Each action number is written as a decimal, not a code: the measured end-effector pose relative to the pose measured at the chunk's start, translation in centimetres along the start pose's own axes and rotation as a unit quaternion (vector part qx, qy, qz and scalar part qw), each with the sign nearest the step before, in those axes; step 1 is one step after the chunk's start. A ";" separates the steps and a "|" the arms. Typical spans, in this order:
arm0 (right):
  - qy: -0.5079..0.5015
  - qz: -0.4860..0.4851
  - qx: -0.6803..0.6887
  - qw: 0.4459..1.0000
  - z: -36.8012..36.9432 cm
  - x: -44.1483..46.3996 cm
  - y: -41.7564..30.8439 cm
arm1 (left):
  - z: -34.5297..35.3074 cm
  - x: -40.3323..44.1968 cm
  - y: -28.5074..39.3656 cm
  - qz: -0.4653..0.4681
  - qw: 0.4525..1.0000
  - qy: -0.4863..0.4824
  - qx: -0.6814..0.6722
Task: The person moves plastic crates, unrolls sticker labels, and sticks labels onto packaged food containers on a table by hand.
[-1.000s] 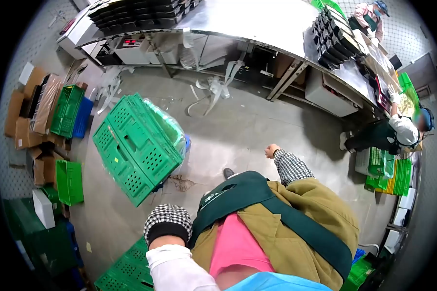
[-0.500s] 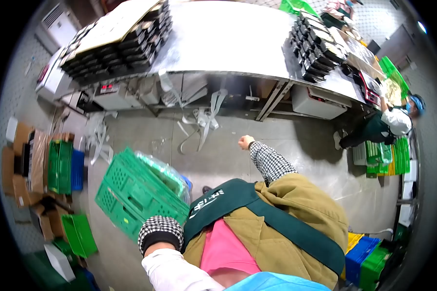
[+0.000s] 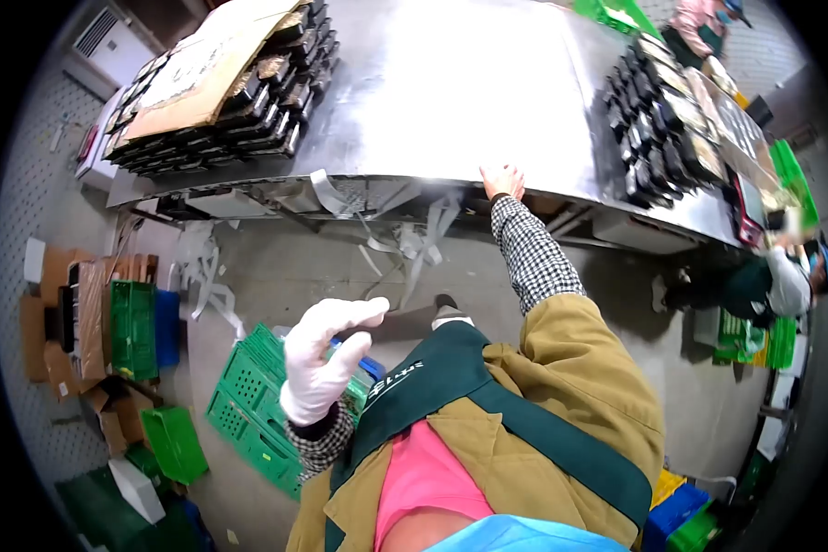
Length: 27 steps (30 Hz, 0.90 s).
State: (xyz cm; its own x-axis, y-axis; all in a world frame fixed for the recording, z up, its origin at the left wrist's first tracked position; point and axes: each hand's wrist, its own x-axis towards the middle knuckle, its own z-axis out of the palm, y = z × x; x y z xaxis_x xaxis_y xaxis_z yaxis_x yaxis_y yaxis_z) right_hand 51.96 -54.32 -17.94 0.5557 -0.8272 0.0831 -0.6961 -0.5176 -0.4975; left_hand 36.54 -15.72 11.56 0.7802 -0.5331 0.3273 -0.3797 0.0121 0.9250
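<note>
My left hand (image 3: 327,359) wears a white glove and is raised in front of the green crates (image 3: 248,391). Its thumb and fingers are apart with nothing between them. At the front edge of the metal table (image 3: 451,110) is my right hand (image 3: 503,182), bare, its fingers stretched out over the tabletop and holding nothing. Whether its palm presses on the edge I cannot tell. The glove and forearm hide part of the crates.
Stacked black trays (image 3: 276,101) under cardboard (image 3: 202,74) stand on the table's left; more black trays (image 3: 658,129) stand right. White straps (image 3: 419,239) hang below the table and lie on the floor. A co-worker (image 3: 764,281) stands at right, another person (image 3: 699,28) behind.
My left gloved hand has come up into view from beside my body. My right hand has moved forward from above the floor to the table edge, its fingers now extended. The table is nearer.
</note>
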 end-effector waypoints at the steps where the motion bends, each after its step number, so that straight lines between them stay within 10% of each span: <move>1: -0.013 -0.002 -0.022 1.000 1.3 1.1 -1.0 | 0.4 1.1 -1.1 -0.089 0.996 0.017 -0.021; 6: -0.057 -0.012 -0.145 0.988 6.3 5.6 -2.0 | 1.6 6.0 -5.8 -0.218 0.973 0.075 -0.030; 11: -0.176 -0.246 0.067 0.951 -0.5 4.8 -5.5 | 1.1 11.3 -9.9 -0.291 0.945 0.128 -0.076; 16: -0.211 -0.571 0.255 0.751 -10.9 1.7 -10.0 | -0.5 14.3 -21.1 -0.157 0.947 0.281 -0.009; 18: -0.270 -0.560 0.299 0.724 -12.6 0.7 -10.8 | -2.0 14.4 -23.9 -0.186 0.951 0.238 0.066; 22: -0.357 -0.506 0.368 0.694 -14.2 -0.1 -12.4 | -3.6 12.6 -24.5 -0.181 0.947 0.148 -0.221; 27: -0.459 -0.413 0.469 0.632 -12.2 -0.9 -13.3 | -4.7 11.0 -18.9 -0.140 0.951 0.251 0.112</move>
State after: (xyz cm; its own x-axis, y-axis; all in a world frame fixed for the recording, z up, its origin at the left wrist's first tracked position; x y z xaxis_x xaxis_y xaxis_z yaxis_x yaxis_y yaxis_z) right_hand 55.16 -49.37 -0.87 0.8824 0.3383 0.3271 0.3399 0.0225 -0.9402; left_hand 54.57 -17.85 -1.42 0.9840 -0.0168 0.1771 -0.1746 -0.2823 0.9433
